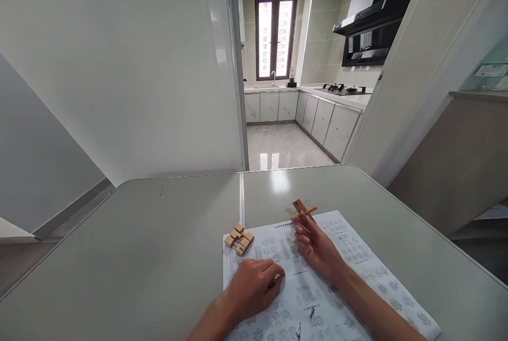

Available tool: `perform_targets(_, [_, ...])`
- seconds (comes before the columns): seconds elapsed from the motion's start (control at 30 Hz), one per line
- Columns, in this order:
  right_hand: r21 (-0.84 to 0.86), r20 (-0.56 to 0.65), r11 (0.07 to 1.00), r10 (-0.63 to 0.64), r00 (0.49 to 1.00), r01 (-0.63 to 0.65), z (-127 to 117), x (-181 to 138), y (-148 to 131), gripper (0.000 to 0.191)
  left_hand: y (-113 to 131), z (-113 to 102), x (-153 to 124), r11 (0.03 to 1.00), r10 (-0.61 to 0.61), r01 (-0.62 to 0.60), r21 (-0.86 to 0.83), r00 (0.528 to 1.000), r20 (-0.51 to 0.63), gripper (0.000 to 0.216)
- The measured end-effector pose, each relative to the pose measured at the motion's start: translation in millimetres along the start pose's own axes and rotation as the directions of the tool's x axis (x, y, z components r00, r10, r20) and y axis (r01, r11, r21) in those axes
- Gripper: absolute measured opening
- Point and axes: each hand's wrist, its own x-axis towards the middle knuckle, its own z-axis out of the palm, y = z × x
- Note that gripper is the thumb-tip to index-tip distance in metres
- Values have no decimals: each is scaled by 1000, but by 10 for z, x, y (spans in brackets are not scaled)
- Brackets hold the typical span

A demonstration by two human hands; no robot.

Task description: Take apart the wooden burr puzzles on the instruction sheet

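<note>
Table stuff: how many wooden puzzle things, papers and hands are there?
Wooden puzzle things: 2, the assembled block cluster lying on the table and the crossed sticks at the right hand
Printed paper sheet: 1
Hands: 2, counting the left hand
Total: 5

We note bright, even daylight from the window (275,36) at the far end of the kitchen, with a pale glare patch on the glossy floor (273,158) and a softer sheen on the table (119,256). Shadows are faint, just thin ones under the hands. Focus is sharp throughout, but wide-lens distortion bends and splays walls and table edges toward the corners.
</note>
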Motion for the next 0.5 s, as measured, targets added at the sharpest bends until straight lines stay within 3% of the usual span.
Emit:
perform_targets(0.23, [20,-41,999,36,999,-35,124,-116,-26,30,-1,-16,6,1000,-2,2,-4,1000,12,13])
perform_targets(0.4, [-216,-3,976,-43,999,42,209,-194,23,39,-28,17,-8,1000,4,-4,-6,1000,-1,12])
perform_targets(0.5, [-426,91,894,-107,990,135,205,-225,84,45,-29,22,-11,999,-23,23,-33,1000,-10,13])
